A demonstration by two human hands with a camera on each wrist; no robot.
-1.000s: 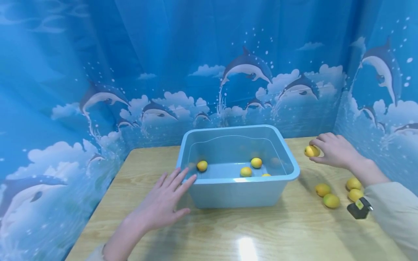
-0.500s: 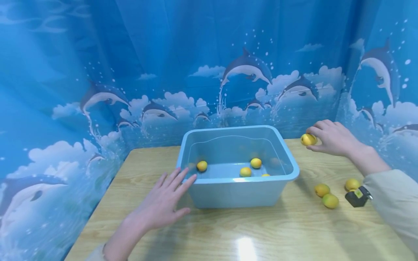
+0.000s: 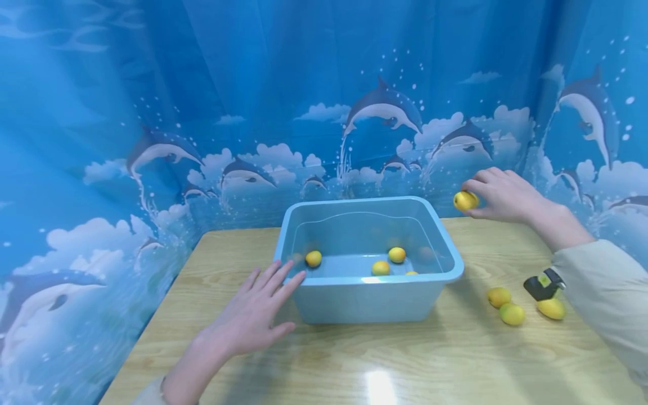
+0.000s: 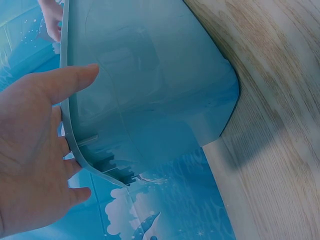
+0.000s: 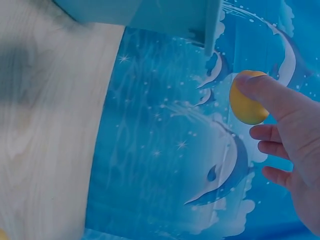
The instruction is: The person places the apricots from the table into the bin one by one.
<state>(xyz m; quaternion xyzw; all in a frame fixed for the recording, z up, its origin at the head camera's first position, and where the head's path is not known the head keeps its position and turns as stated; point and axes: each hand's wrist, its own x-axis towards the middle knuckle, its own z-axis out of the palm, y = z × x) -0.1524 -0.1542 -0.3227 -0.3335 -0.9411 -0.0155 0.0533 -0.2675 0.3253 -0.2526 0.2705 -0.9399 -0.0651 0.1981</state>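
My right hand point(image 3: 503, 195) pinches a small yellow mango point(image 3: 465, 201) between thumb and fingers, held in the air right of and above the bin's far right corner. In the right wrist view the thumb lies across that mango point(image 5: 248, 102). A light blue plastic bin point(image 3: 364, 300) stands on the table, with several yellow mangoes point(image 3: 381, 268) on its floor, one mostly hidden by the front wall. My left hand point(image 3: 248, 320) has its fingers spread at the bin's front left corner. Seen from the left wrist, the hand point(image 4: 35, 150) is at the bin's rim point(image 4: 70, 135); contact is hard to tell.
More mangoes point(image 3: 512, 314) lie on the wooden table point(image 3: 405, 360) right of the bin. One mango point(image 3: 550, 308) is partly under the black wrist camera point(image 3: 544, 284) in this view. A blue dolphin-print curtain point(image 3: 314, 84) closes off the back and sides.
My right hand has risen and shifted left toward the bin, carrying the mango. The left hand and the bin stay in place.
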